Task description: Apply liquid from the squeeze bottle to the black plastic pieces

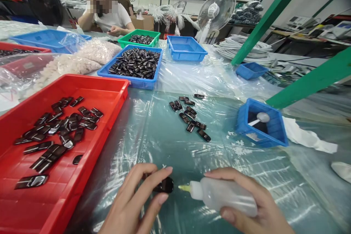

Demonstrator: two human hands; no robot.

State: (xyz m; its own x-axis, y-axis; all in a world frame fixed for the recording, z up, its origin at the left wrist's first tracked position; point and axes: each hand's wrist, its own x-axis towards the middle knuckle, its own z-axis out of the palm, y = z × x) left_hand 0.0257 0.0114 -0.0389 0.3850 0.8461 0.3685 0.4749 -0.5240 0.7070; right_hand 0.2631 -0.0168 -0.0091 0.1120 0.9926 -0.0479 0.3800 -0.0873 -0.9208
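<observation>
Between the thumb and fingers of my left hand is a small glossy black plastic piece, its rounded end facing right. My right hand is wrapped round a translucent white squeeze bottle lying sideways in the grip. The bottle's yellowish tip points left at the black piece, a small gap apart from it. Beyond my hands, several similar black pieces lie loose on the plastic-covered table. More of them are scattered in the red tray to the left.
A blue tray heaped with black pieces and a green tray stand farther back. On the right, a small blue bin holds a spoon-like scoop beside green posts. Across the table sits a person.
</observation>
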